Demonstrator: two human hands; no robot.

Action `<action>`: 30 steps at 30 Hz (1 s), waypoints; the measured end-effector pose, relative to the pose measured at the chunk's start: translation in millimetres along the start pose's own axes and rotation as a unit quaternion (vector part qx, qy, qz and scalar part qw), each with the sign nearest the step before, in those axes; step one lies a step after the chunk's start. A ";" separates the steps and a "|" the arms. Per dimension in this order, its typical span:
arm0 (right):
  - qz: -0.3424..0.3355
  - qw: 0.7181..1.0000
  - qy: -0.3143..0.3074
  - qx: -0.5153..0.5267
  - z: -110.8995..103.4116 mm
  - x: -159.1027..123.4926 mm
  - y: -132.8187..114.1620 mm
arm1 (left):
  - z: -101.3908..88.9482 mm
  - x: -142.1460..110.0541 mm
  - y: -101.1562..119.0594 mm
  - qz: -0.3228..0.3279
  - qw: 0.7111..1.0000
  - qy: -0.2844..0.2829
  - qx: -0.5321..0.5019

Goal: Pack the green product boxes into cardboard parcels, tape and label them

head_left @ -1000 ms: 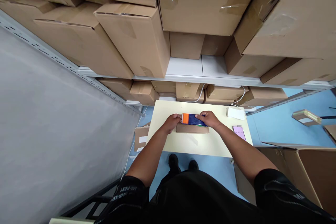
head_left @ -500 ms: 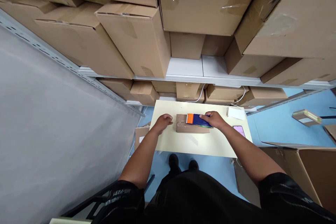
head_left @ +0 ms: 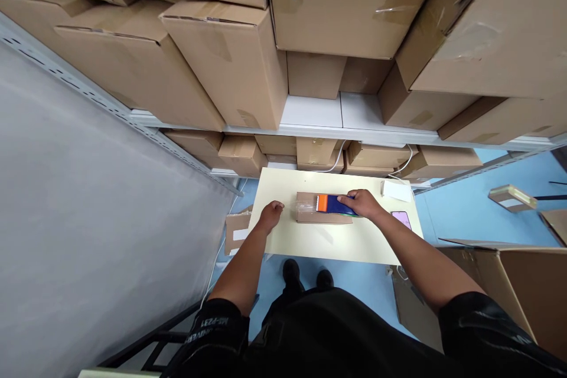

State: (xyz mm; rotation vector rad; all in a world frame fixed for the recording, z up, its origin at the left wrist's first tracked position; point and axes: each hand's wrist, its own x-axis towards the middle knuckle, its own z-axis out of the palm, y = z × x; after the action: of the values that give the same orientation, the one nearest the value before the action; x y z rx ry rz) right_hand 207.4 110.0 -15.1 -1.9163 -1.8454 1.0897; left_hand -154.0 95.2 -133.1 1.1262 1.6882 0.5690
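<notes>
A small flat cardboard box [head_left: 322,215] lies on the pale yellow table [head_left: 332,239]. My right hand [head_left: 363,203] is closed on a blue and orange tape dispenser [head_left: 330,203] resting on top of the box, with a strip of clear tape [head_left: 305,207] showing at the box's left end. My left hand [head_left: 271,213] rests on the table to the left of the box, apart from it, fingers curled with nothing visible in them.
A phone [head_left: 401,219] and a white paper [head_left: 397,191] lie on the table's right side. Shelves stacked with cardboard boxes [head_left: 230,65] rise behind. A large open carton [head_left: 500,283] stands at right. Flat cardboard [head_left: 237,230] lies on the blue floor at left.
My left hand let go of the box's left end and drew away to the left. The tape dispenser slid rightward along the box top, leaving tape behind.
</notes>
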 end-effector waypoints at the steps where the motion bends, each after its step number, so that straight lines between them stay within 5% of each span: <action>1: -0.002 1.000 0.001 -0.002 0.0 0.0 -0.5 | 3.9 0.4 -0.6 0.000 1.000 0.005 0.009; 14: -0.006 1.000 0.014 0.012 3.4 0.9 3.8 | 57.9 3.1 15.9 0.001 0.997 0.019 0.081; 27: 0.001 1.000 0.013 0.001 2.1 -4.1 0.1 | 47.0 1.0 16.6 0.003 0.991 0.036 0.132; 30: 0.006 1.000 0.012 -0.001 1.8 -5.0 -1.1 | 31.0 -1.2 22.3 0.084 0.988 0.033 0.126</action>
State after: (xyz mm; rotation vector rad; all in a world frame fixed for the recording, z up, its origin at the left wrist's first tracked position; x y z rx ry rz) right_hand 205.8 105.0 -14.1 -1.9344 -1.8251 1.0647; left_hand -116.5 100.3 -127.4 1.4544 1.7687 0.5121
